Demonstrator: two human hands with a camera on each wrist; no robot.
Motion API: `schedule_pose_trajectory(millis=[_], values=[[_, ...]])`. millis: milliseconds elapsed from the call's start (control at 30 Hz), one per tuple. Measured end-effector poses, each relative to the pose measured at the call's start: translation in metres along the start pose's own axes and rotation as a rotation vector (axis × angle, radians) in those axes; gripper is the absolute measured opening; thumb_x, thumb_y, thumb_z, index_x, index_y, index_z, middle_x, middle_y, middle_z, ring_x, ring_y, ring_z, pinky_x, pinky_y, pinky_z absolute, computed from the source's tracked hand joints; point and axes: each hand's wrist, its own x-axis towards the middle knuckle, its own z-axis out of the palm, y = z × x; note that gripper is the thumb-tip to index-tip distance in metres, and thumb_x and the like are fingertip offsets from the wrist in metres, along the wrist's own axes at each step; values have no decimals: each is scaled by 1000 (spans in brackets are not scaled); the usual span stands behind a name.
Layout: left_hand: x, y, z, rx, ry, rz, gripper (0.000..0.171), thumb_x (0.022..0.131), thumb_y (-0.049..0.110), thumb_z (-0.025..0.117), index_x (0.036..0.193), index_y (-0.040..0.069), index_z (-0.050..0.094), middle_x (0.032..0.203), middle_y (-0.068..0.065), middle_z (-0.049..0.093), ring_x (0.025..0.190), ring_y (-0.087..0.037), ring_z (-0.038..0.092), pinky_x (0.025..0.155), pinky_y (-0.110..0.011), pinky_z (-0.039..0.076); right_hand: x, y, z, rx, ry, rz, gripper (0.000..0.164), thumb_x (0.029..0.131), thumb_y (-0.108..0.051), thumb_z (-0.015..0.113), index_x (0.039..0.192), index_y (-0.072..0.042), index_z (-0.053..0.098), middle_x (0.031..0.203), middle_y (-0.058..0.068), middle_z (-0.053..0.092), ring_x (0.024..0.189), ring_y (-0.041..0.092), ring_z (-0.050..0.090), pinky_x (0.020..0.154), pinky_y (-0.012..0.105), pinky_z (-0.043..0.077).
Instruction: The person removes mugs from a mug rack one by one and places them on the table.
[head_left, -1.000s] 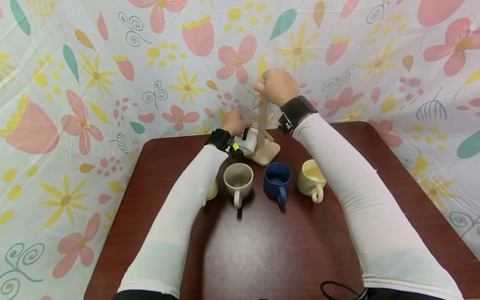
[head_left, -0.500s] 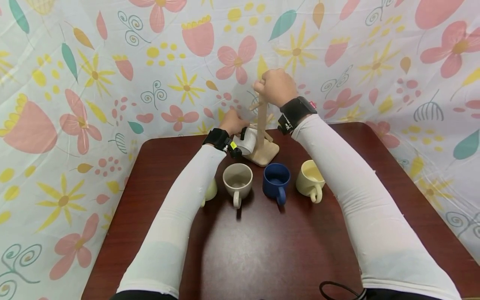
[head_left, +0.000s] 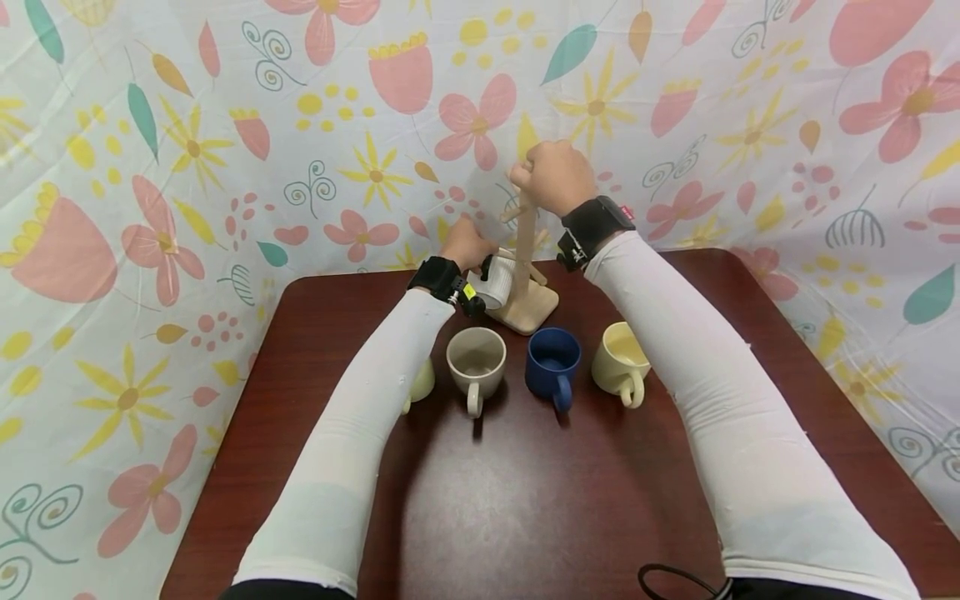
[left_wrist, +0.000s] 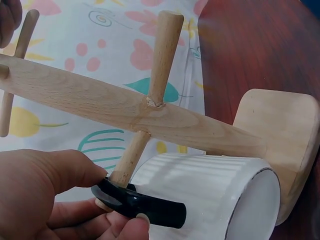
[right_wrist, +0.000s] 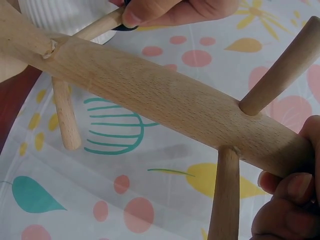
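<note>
A wooden mug tree [head_left: 524, 250] with several pegs stands at the back of the table. My right hand [head_left: 558, 177] grips the top of its post. Low on the left side, my left hand [head_left: 467, 244] pinches the black handle [left_wrist: 160, 210] of a ribbed white mug [head_left: 495, 287]. In the left wrist view, a lower peg [left_wrist: 131, 157] passes into the handle loop, and its tip shows past the handle. The mug is tilted on its side beside the post, mouth towards the base [left_wrist: 280, 130]. My left wrist hides part of it in the head view.
In front of the tree stand a beige mug [head_left: 477, 358], a blue mug [head_left: 552, 367] and a yellow mug [head_left: 621, 358], handles towards me. A pale green mug [head_left: 423, 382] is partly behind my left sleeve. A flowered cloth hangs behind the table. A black cable [head_left: 675, 575] lies at the front edge.
The white mug and my left hand have shifted very slightly. My right hand keeps its hold on the post top; the other mugs stay put.
</note>
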Motion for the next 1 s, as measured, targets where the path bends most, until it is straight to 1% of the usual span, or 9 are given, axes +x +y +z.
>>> schedule_pose_trajectory(millis=[200,333,433,533,667,733,800,900,1000], values=[[-1,1,0,45,0,14,58,94,11,73,139,-6,42,99,-19,65,43,-17,54,75,-52,62,0,0,0,-5,5,-3,37,94,-25,52,62,-12,40,59,-1,34,59,21,35,55,34,27],[-1,2,0,90,4,25,43,95,11,71,127,-7,50,85,-13,61,43,-17,55,75,-50,63,0,0,1,-6,6,-4,38,95,-26,53,62,-12,40,59,-1,33,59,21,35,55,34,28],[-2,4,0,124,12,41,32,95,10,70,118,-8,58,74,-10,60,44,-17,56,65,-43,62,1,0,1,-6,5,-4,38,96,-26,53,63,-12,41,59,0,34,59,22,36,55,35,28],[-3,7,-1,171,12,67,45,96,10,67,136,-8,56,66,-8,58,43,-17,57,52,-34,57,1,0,2,-13,7,-6,37,95,-26,52,63,-12,41,60,0,35,60,22,37,55,35,29],[-4,8,-1,225,18,83,50,99,9,63,146,-5,51,57,-5,53,40,-16,56,45,-28,52,2,1,2,-19,11,-11,35,94,-26,51,63,-13,40,60,-1,35,61,22,37,55,35,29],[-4,8,-1,243,20,79,37,100,9,61,133,-6,60,53,-4,51,40,-14,56,46,-27,52,2,1,2,-18,12,-13,35,94,-26,51,63,-13,39,60,-1,35,60,22,36,55,35,28],[-5,8,-2,243,26,85,35,100,8,61,133,-7,61,53,-3,51,41,-14,56,47,-26,52,1,1,2,-17,12,-12,35,94,-25,51,63,-13,39,60,-1,34,60,21,35,55,35,28],[-6,8,-2,253,27,75,17,101,9,61,106,-6,68,55,-4,54,43,-14,58,48,-26,51,1,0,2,-21,10,-10,36,94,-26,50,63,-13,39,60,-1,34,60,22,36,55,35,28],[-5,9,-2,264,34,75,19,101,9,61,85,-1,64,57,-5,54,44,-15,58,47,-25,49,1,0,1,-28,7,-8,36,95,-27,50,64,-12,40,61,0,35,61,22,37,55,36,29]])
